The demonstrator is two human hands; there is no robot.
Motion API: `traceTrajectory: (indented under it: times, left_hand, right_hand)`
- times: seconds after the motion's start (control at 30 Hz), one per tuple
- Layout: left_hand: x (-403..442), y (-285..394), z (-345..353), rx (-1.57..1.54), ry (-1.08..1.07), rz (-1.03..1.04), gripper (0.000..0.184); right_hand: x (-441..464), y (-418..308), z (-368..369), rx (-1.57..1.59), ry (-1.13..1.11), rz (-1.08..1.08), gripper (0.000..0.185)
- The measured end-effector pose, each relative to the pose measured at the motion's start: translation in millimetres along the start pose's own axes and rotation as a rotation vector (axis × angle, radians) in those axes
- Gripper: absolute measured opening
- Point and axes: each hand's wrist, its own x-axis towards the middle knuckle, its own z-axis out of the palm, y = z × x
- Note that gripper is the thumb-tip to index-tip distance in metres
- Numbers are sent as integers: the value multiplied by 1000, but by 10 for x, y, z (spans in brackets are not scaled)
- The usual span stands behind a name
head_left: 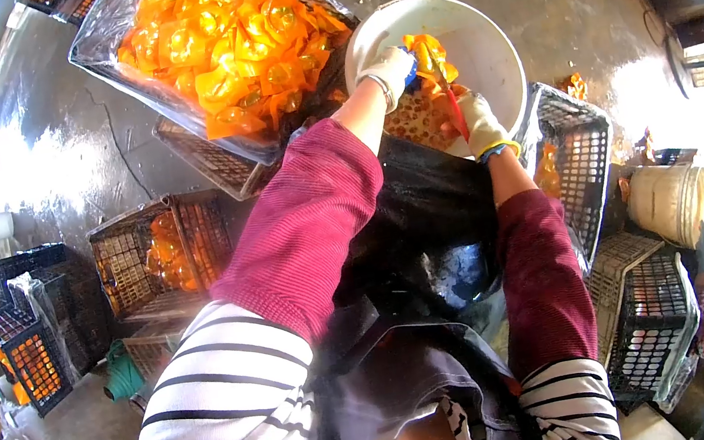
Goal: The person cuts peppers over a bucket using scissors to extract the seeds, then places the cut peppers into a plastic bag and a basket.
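Observation:
My left hand, in a pale glove with blue at the fingers, is closed on an orange, glossy bunch over the white bucket. My right hand, in a pale glove with a yellow cuff, grips a red-handled knife. Its thin blade points away from me, against the orange bunch. Small brownish round pieces lie in the bottom of the bucket. My fingers are partly hidden by the gloves and the bunch.
A plastic-lined crate heaped with orange glossy pieces stands left of the bucket. To the right is a black lattice crate. More crates stand at the left, and a pale barrel at the right.

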Motion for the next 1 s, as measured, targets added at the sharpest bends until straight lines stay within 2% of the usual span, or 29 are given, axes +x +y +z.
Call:
traceTrajectory:
  times: [0.07, 0.13, 0.23, 0.37, 0.47, 0.5, 0.6, 0.67, 0.73, 0.77, 0.87, 0.97, 1.0]
  left_hand:
    - [-69, 34, -23, -12, 16, -24, 34]
    - [-56, 39, -35, 135, -22, 17, 35]
    - [-51, 22, -31, 359, -83, 75, 37]
    - [-157, 147, -69, 350, -22, 9, 42]
    - [-207, 156, -134, 336, 22, 81, 39]
    - [-198, 139, -110, 376, 119, 113, 37]
    - [92, 58, -70, 99, 6, 76, 35]
    - [492, -243, 15, -244, -40, 297, 38]
    - [-332, 156, -125, -638, -213, 54, 42]
    - [-238, 127, -143, -483, -284, 63, 49]
    - [291, -101, -2, -347, -279, 93, 47]
    - [293, -107, -32, -128, -145, 206, 43]
    - [258, -72, -40, -90, -126, 182, 43]
  right_hand:
    - [27, 10, -3, -64, 22, -44, 39]
    - [192, 126, -35, -224, 83, -124, 41]
    - [467, 378, -137, -116, 59, -103, 42]
    - [493, 437, -185, -26, 33, -54, 42]
    - [73, 31, -15, -45, 11, -4, 38]
    - [55, 7, -1, -41, -3, -3, 37]
    - [-146, -151, 86, 97, -14, -3, 33]
    - [-169, -158, 92, 154, -21, -23, 33]
    - [-52, -54, 64, 136, -42, -62, 33]
    - [-1, -7, 40, 142, -62, -67, 33]
    - [95, 102, -34, 176, -109, -64, 34]
    - [79, 103, -27, 200, -124, -34, 37]
    - [-8, 22, 18, 181, -114, -27, 38]
